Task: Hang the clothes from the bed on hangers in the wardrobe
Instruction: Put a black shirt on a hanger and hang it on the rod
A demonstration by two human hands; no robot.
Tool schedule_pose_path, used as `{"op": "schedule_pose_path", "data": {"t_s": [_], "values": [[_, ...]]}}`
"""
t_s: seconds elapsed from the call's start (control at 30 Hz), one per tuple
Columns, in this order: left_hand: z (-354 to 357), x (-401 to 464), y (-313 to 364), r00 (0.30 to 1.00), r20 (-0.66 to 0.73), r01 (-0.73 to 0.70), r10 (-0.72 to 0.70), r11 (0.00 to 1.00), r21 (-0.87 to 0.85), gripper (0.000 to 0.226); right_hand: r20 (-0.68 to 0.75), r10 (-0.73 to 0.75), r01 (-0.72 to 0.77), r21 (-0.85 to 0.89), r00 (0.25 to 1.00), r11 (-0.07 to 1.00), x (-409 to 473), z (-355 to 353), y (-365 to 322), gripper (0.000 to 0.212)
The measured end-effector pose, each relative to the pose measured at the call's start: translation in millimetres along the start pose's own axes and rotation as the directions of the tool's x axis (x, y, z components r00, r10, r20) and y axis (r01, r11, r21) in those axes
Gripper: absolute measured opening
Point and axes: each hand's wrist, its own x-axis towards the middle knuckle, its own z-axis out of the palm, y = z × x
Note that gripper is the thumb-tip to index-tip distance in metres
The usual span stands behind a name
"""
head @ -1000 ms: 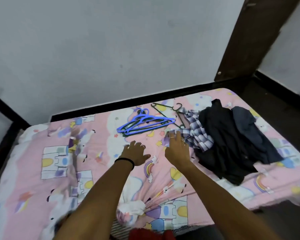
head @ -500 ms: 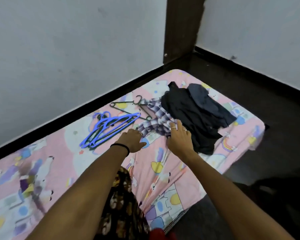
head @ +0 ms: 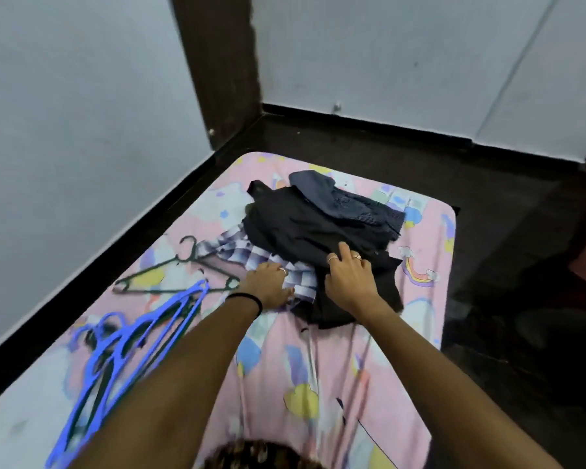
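Note:
A pile of clothes lies on the pink patterned bed (head: pixel 335 360): a purple-and-white checked shirt (head: pixel 237 252) at the bottom, a black garment (head: pixel 305 231) over it, and a dark blue-grey garment (head: pixel 339 198) on top. My left hand (head: pixel 268 287) is on the near edge of the checked shirt, fingers bent into the cloth. My right hand (head: pixel 351 277) lies on the black garment with its fingers curled into the fabric. Several blue hangers (head: pixel 129 346) lie to the left of my left arm. Dark green hangers (head: pixel 170 272) lie just beyond them.
The bed stands against a pale wall on the left with a black skirting (head: pixel 115 258). A dark wooden post (head: pixel 220 69) rises in the corner. Dark floor (head: pixel 504 265) runs past the bed's far and right edges. No wardrobe is in view.
The view has swung right and closer to the pile. Both hands have moved from the sheet's surface onto the clothes, the right hand from the checked shirt's edge onto the black garment.

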Motion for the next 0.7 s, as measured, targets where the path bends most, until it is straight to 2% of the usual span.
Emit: {"op": "schedule_pose_path", "data": {"t_s": [0.07, 0.2, 0.3, 0.4, 0.5, 0.53, 0.6, 0.7], "values": [[25, 49, -26, 1.000, -0.011, -0.004, 0.004, 1.000, 0.018, 0.053, -0.001, 0.072, -0.072, -0.005, 0.997, 0.997, 41, 35, -4, 0.035], [77, 129, -67, 0.994, -0.108, 0.017, -0.026, 0.997, -0.076, 0.074, -0.040, 0.175, -0.176, -0.023, 0.984, 0.984, 127, 78, 4, 0.036], [112, 170, -92, 0.986, -0.167, -0.019, 0.004, 0.996, -0.090, 0.080, -0.097, 0.212, -0.216, -0.027, 0.972, 0.976, 181, 105, 12, 0.042], [146, 190, -111, 0.984, -0.178, -0.036, 0.012, 0.990, -0.133, 0.080, -0.136, 0.163, -0.166, -0.015, 0.977, 0.986, 203, 144, -1, 0.073], [170, 192, -121, 0.944, -0.324, -0.123, 0.065, 0.979, -0.161, 0.076, -0.143, 0.030, -0.047, -0.123, 0.989, 0.991, 213, 184, -24, 0.094], [175, 192, -126, 0.935, -0.346, -0.143, 0.077, 0.975, -0.171, 0.075, -0.141, 0.004, -0.029, -0.177, 0.990, 0.984, 219, 195, -30, 0.093], [184, 191, -137, 0.931, -0.352, -0.164, 0.097, 0.973, -0.165, 0.072, -0.205, -0.003, -0.041, -0.211, 0.979, 0.977, 233, 203, -40, 0.076], [196, 181, -156, 0.902, -0.405, -0.220, 0.147, 0.965, -0.140, 0.066, -0.380, 0.127, -0.137, 0.000, 0.916, 0.991, 247, 185, -51, 0.037]]}}
